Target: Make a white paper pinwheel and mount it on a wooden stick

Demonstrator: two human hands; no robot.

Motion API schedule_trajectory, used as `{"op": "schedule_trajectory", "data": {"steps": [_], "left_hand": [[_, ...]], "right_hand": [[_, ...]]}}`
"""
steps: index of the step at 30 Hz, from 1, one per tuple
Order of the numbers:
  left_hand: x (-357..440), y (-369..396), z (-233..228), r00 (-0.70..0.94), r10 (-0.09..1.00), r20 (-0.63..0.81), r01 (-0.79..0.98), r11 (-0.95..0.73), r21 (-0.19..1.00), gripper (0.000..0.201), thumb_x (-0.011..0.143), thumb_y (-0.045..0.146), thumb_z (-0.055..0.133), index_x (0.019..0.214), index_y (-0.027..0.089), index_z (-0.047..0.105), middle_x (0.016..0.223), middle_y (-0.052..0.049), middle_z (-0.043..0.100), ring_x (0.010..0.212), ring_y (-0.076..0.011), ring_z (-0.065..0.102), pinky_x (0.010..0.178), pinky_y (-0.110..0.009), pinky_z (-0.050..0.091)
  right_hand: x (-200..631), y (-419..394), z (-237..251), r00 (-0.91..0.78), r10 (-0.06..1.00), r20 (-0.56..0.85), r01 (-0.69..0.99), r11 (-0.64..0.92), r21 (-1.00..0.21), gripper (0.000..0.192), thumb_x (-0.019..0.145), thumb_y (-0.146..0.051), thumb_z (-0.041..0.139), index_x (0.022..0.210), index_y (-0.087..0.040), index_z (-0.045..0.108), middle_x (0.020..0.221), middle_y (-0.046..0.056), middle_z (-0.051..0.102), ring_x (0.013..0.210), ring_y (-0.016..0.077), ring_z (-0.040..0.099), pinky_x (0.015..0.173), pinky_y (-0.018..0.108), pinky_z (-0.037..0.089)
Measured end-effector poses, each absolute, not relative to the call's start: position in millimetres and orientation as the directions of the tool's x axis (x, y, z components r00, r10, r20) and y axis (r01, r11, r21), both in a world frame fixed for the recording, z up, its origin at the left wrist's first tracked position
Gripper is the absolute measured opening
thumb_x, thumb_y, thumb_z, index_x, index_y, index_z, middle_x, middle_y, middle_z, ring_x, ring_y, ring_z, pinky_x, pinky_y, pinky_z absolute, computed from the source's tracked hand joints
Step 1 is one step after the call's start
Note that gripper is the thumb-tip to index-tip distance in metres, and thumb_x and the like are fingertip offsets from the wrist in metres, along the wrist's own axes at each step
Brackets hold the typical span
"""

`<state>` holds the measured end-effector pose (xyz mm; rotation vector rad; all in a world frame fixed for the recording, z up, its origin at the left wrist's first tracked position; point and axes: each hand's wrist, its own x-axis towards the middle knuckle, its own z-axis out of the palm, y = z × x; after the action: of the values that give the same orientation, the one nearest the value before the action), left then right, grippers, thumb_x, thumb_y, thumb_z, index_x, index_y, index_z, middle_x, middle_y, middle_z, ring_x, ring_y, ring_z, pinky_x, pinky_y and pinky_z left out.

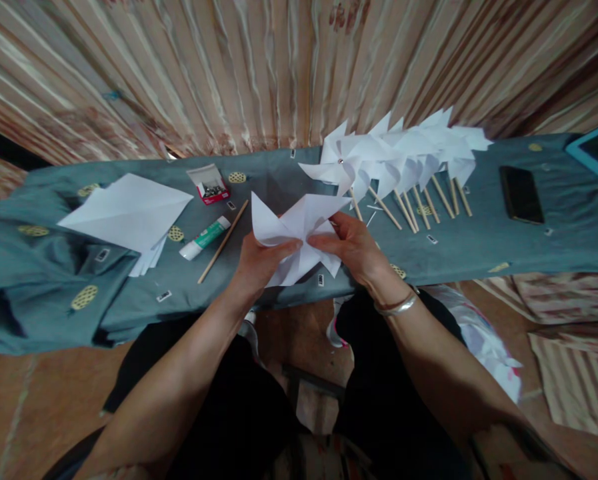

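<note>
A white paper pinwheel (299, 230), folded into pointed blades, is held between both hands just above the near edge of the table. My left hand (259, 261) pinches its centre from the left with the thumb on top. From the right, my right hand (351, 248) grips the same centre; a silver bangle sits on that wrist. A loose wooden stick (223, 242) lies on the cloth just left of my left hand, next to a glue tube (205, 238).
A grey-blue cloth (479, 247) covers the table. Stacked white paper sheets (129, 213) lie at left. A small red box of pins (209, 185) stands open behind the glue. Several finished pinwheels on sticks (403, 160) lie at back right, a black phone (521, 194) beyond.
</note>
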<state>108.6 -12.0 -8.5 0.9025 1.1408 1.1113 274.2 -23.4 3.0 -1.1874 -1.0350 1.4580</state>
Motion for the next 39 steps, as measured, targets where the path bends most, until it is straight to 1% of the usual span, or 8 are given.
{"op": "schedule_trajectory", "data": {"steps": [6,12,17,22,27,31,33,39], "left_hand": [[108.7,-13.2,-6.4,0.047,0.972,-0.231,-0.194,0.235,0.952,0.033,0.049,0.025,0.087,0.077,0.014,0.074,0.077,-0.003,0.075,0.078,-0.0223,0.07,0.077,-0.034,0.055],[110.3,-13.0,-6.5,0.032,0.976,-0.215,-0.197,0.217,0.956,0.038,0.047,0.024,0.088,0.081,0.014,0.074,0.08,-0.004,0.076,0.08,-0.023,0.071,0.077,-0.034,0.056],[110.8,-13.2,-8.4,0.014,0.984,-0.175,-0.221,0.174,0.96,0.049,0.048,0.026,0.089,0.093,0.012,0.075,0.084,-0.004,0.077,0.078,-0.0208,0.07,0.08,-0.034,0.054],[111.8,-12.4,-8.5,-0.003,0.986,-0.168,-0.245,0.162,0.956,0.05,0.045,0.028,0.09,0.09,0.012,0.074,0.083,-0.005,0.077,0.077,-0.0217,0.07,0.082,-0.038,0.055],[112.6,-9.8,-8.8,-0.024,0.985,-0.169,-0.295,0.154,0.943,0.049,0.045,0.024,0.09,0.091,0.013,0.074,0.082,-0.003,0.076,0.074,-0.0189,0.069,0.079,-0.034,0.054],[111.9,-10.1,-6.8,-0.039,0.983,-0.179,-0.296,0.159,0.942,0.048,0.045,0.025,0.09,0.089,0.013,0.075,0.081,-0.003,0.076,0.075,-0.0192,0.069,0.08,-0.034,0.053],[111.3,-10.6,-5.9,-0.035,0.983,-0.178,-0.307,0.159,0.938,0.047,0.045,0.026,0.09,0.088,0.013,0.075,0.081,-0.003,0.076,0.075,-0.0194,0.069,0.08,-0.035,0.053],[109.3,-9.2,-8.6,-0.048,0.983,-0.179,-0.265,0.16,0.951,0.043,0.046,0.027,0.088,0.085,0.013,0.075,0.079,-0.003,0.076,0.074,-0.0201,0.069,0.077,-0.034,0.054]], "right_hand": [[273.8,-23.4,3.7,-0.07,0.981,-0.181,-0.162,-0.191,-0.968,0.051,0.055,-0.036,0.088,0.098,-0.022,0.066,0.09,0.003,0.075,0.083,0.0248,0.07,0.077,0.041,0.057],[271.8,-21.6,2.0,-0.036,0.983,-0.181,-0.118,-0.184,-0.976,0.048,0.054,-0.031,0.087,0.096,-0.021,0.065,0.088,0.002,0.074,0.08,0.0239,0.069,0.074,0.039,0.057],[269.9,-19.1,-2.2,0.015,0.989,-0.148,-0.077,-0.147,-0.986,0.048,0.056,-0.029,0.083,0.098,-0.02,0.062,0.087,0.002,0.074,0.075,0.022,0.068,0.07,0.037,0.057],[267.5,-16.2,-7.3,0.053,0.994,-0.1,-0.054,-0.097,-0.994,0.047,0.057,-0.03,0.081,0.098,-0.02,0.061,0.085,0.001,0.073,0.073,0.0203,0.068,0.065,0.034,0.058],[261.9,-15.4,-6.9,0.094,0.994,-0.056,-0.049,-0.051,-0.997,0.043,0.058,-0.028,0.079,0.096,-0.02,0.061,0.084,0.001,0.072,0.068,0.0177,0.066,0.06,0.03,0.056],[258.5,-16.0,-5.0,0.11,0.994,-0.014,0.013,-0.015,-1.0,0.038,0.061,-0.028,0.076,0.095,-0.02,0.061,0.08,0.0,0.072,0.068,0.0181,0.066,0.058,0.03,0.055],[257.4,-16.3,-4.9,0.124,0.992,0.017,0.04,0.012,-0.999,0.037,0.061,-0.027,0.075,0.095,-0.019,0.061,0.081,0.001,0.073,0.069,0.0185,0.066,0.058,0.03,0.055],[254.9,-16.8,-5.8,0.126,0.991,0.046,0.054,0.039,-0.998,0.038,0.063,-0.029,0.074,0.097,-0.02,0.06,0.082,0.002,0.073,0.072,0.0196,0.068,0.058,0.031,0.055]]}}
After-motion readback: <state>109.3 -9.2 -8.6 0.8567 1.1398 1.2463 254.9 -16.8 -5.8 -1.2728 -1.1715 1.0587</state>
